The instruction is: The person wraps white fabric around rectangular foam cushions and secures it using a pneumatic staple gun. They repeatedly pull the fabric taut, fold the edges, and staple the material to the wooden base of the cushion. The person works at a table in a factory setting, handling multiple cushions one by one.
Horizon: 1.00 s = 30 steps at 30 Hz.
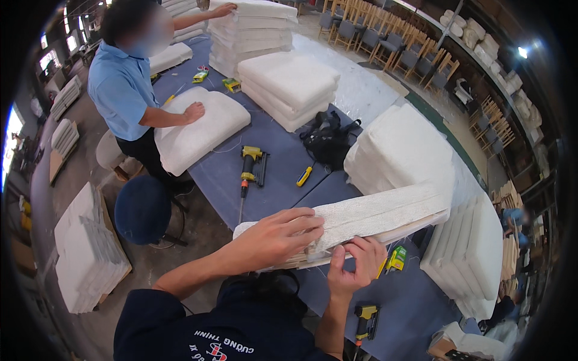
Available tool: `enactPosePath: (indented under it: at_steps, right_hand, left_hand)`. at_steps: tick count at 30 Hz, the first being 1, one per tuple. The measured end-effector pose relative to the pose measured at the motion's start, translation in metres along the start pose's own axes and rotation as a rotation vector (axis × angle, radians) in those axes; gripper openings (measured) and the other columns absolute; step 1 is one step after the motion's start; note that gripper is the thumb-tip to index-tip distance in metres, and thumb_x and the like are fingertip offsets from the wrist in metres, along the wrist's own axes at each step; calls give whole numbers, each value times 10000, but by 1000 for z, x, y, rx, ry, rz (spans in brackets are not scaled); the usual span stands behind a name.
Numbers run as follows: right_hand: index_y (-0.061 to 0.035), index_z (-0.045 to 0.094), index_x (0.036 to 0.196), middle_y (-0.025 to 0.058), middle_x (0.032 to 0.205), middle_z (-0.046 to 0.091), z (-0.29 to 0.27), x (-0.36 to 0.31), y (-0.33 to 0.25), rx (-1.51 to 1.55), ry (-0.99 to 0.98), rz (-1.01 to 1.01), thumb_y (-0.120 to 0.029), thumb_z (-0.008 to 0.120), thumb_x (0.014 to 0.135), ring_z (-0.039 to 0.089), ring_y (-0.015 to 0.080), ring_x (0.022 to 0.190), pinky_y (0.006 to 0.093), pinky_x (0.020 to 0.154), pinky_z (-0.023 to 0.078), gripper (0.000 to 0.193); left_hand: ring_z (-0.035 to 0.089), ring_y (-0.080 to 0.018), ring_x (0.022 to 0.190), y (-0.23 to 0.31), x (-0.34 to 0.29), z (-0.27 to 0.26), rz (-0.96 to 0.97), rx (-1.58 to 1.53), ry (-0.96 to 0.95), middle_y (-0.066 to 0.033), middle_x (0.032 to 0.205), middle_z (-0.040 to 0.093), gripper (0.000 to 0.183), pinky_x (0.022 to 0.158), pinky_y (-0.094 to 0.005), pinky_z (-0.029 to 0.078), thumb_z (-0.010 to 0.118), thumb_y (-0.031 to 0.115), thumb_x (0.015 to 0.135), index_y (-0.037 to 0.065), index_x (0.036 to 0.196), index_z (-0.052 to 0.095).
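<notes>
A long white padded seat panel on a wooden base lies tilted across the blue table in front of me. My left hand lies flat on the panel's near end, pressing the fabric down. My right hand pinches the fabric at the panel's lower edge. A yellow stapler lies just below my right hand, and a small yellow-green tool lies to its right.
A person in a light blue shirt presses a white cushion at the table's far left. Stacks of white cushions stand behind; a yellow staple gun, a black bag and more cushions surround the middle. A blue stool stands left.
</notes>
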State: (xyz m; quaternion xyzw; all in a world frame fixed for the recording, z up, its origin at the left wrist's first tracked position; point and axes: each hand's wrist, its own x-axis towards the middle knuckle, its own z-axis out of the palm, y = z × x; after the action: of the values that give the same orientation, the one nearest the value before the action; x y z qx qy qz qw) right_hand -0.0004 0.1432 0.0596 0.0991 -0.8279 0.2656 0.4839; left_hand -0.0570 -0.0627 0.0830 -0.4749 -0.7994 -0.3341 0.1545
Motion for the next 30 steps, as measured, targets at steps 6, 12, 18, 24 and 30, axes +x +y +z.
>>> enactPosePath:
  at_steps: [6,12,18,24,30]
  right_hand:
    - [-19,719,942,101,940,708,26,9,-8,119,15,11,-98,768,800,681,326,907,414,826,532,170]
    - [-27,704,1003,93,891,713,39,13,-11,325,38,211,-34,819,765,677,244,784,321,690,534,264]
    - [-28,702,977,72,850,718,38,13,-10,252,-46,301,-32,845,770,656,172,699,279,662,511,251]
    - [-39,721,961,62,832,716,36,13,-10,211,-78,260,-36,848,736,678,208,730,313,675,519,258]
    - [-74,723,952,33,805,698,39,18,-21,158,-94,273,-76,882,664,681,243,742,346,690,520,329]
  left_hand:
    - [637,-304,1065,-21,10,-2,7,-159,4,-119,1156,661,331,884,-386,546,758,29,793,-5,1119,709]
    - [698,-204,843,-39,16,-2,-370,-812,91,-114,901,746,110,756,-311,541,778,37,889,-18,984,790]
    - [688,-113,853,-52,10,10,-511,-1025,132,-114,917,772,130,786,-267,541,780,17,890,-29,1011,799]
    - [664,-90,859,-53,7,19,-577,-1154,165,-99,974,767,187,772,-239,524,769,9,913,-44,1092,771]
    - [655,-87,862,-53,5,22,-544,-1152,214,-92,981,759,161,768,-239,518,749,0,929,-45,1083,766]
